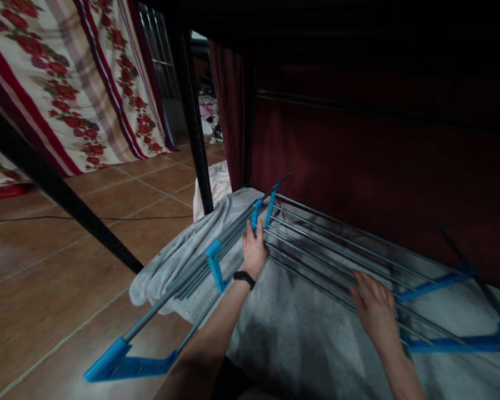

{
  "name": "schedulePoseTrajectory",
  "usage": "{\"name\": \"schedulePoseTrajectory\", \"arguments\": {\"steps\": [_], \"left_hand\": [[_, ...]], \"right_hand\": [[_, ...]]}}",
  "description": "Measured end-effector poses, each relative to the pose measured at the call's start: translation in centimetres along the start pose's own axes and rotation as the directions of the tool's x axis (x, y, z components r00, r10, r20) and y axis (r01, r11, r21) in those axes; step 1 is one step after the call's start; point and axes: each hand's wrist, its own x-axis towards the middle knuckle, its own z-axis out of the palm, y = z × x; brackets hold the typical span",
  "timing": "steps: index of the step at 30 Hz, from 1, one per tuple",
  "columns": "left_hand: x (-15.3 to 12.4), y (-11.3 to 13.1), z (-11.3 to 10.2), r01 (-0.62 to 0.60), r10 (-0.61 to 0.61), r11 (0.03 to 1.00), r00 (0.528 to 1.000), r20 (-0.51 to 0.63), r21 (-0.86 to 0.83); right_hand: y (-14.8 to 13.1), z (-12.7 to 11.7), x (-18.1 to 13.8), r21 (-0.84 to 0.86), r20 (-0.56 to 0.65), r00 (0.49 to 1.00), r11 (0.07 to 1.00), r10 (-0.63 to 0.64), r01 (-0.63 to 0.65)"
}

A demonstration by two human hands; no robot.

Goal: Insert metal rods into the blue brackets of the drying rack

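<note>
Down on the grey blanket [283,328], handling the metal rack [235,229] laid there: left hand [255,253] at a blue bracket [255,213], grasp unclear; right hand [375,305] unclenched over the rack's right half. Steady evenly, avoiding pinches!

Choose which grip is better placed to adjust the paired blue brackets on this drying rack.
Probably the left grip: it is at the paired blue brackets, while the right grip is farther away, at the metal rods.
</note>
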Motion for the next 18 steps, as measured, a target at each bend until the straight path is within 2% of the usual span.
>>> {"name": "schedulePoseTrajectory", "arguments": {"steps": [2, 4, 8, 11, 14, 18], "left_hand": [[-1.3, 0.4, -0.1, 0.040, -0.040, 0.999, 0.999, -0.025, -0.035], [-3.2, 0.9, 0.1, 0.075, -0.080, 0.993, 0.996, -0.048, -0.087], [-7.5, 2.1, 0.3, 0.017, -0.015, 0.971, 1.000, 0.007, -0.237], [-8.1, 4.1, -1.2, -0.011, 0.026, 0.951, 0.999, 0.043, -0.310], [-5.0, 7.0, -4.9, -0.068, 0.057, 0.927, 0.998, -0.040, -0.369], [4.1, 10.4, -10.3, -0.201, 0.079, 0.892, 0.951, -0.298, -0.405]], "right_hand": [[-1.5, 0.3, -1.4, 0.024, -0.082, 0.996, 0.999, 0.046, -0.044], [-3.5, 0.9, -3.7, 0.096, -0.110, 0.990, 0.992, 0.086, -0.075], [-7.9, 3.4, -9.9, 0.242, 0.005, 0.995, 0.965, 0.104, -0.102], [-10.3, 5.2, -13.6, 0.265, 0.025, 0.990, 0.954, 0.139, -0.141], [-11.3, 6.1, -15.3, 0.257, 0.038, 0.986, 0.952, 0.162, -0.166], [-11.3, 6.1, -15.3, 0.239, 0.082, 0.973, 0.944, 0.215, -0.228]]}}
